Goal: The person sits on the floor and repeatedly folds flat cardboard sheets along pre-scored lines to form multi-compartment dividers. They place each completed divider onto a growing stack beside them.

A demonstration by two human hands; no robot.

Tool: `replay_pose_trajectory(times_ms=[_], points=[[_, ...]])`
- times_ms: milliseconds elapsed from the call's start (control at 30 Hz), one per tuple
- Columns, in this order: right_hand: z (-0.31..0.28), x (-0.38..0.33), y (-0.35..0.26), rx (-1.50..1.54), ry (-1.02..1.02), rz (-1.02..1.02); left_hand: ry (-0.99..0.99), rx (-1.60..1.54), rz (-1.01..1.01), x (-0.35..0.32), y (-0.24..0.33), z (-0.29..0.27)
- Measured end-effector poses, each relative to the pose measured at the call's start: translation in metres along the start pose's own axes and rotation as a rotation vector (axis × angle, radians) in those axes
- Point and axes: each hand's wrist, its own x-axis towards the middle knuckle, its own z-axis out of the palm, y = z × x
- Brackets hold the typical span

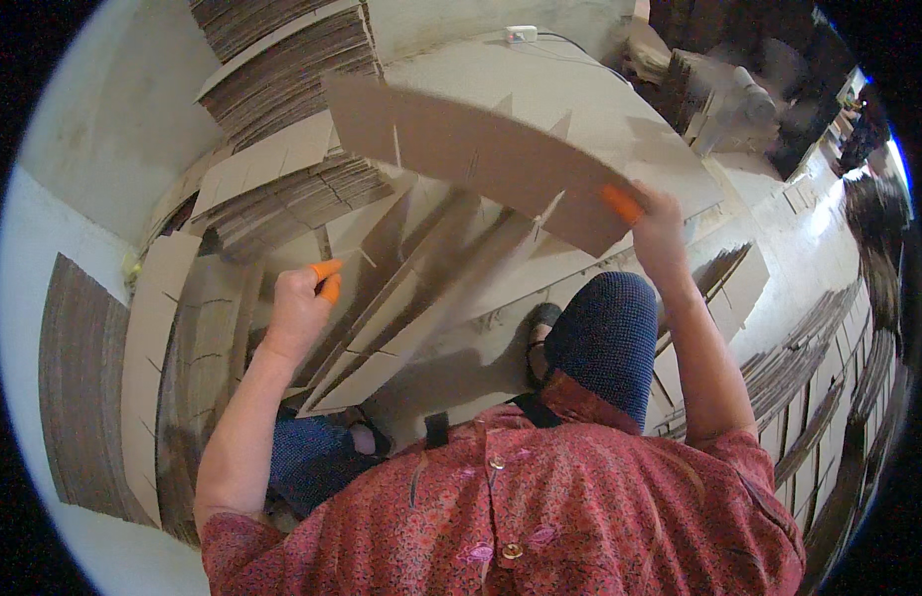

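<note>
A long slotted cardboard strip (461, 139) is raised over the table, slanting from upper left to lower right. My right hand (660, 223) grips its right end, with an orange finger cover pressed on its face. Beneath it, several upright cardboard strips (421, 278) are set crosswise into one another like a divider grid. My left hand (304, 306) is at the grid's left side, its fingers curled and two orange-covered tips close together. Whether a strip edge is pinched between those tips cannot be made out. The raised strip's lower edge meets the tops of several crosspieces.
Tall stacks of cardboard strips (292, 79) stand at the back left, with more slotted stacks (88, 387) along the left. The pale tabletop (560, 84) bears a white plug block (522, 35) with a cable. More slotted cardboard (809, 348) is piled at the right.
</note>
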Motion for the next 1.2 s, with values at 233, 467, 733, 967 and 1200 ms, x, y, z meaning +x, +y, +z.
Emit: replay_pose_trajectory(times_ms=[233, 467, 733, 967, 1200], points=[[-0.002, -0.014, -0.001, -0.027, -0.050, 0.010, 0.036, -0.026, -0.190, -0.002, -0.010, -0.002], [0.011, -0.026, 0.020, -0.034, -0.122, 0.049, 0.075, 0.033, -0.115, -0.003, -0.006, 0.001], [0.034, -0.036, 0.034, 0.019, 0.028, -0.096, -0.036, 0.049, 0.167, 0.026, 0.079, 0.017], [0.032, -0.034, 0.030, 0.008, 0.054, -0.080, -0.081, 0.066, 0.338, 0.050, 0.107, 0.064], [0.038, -0.053, 0.055, -0.009, 0.018, -0.132, -0.281, 0.017, 0.222, 0.049, 0.122, 0.088]])
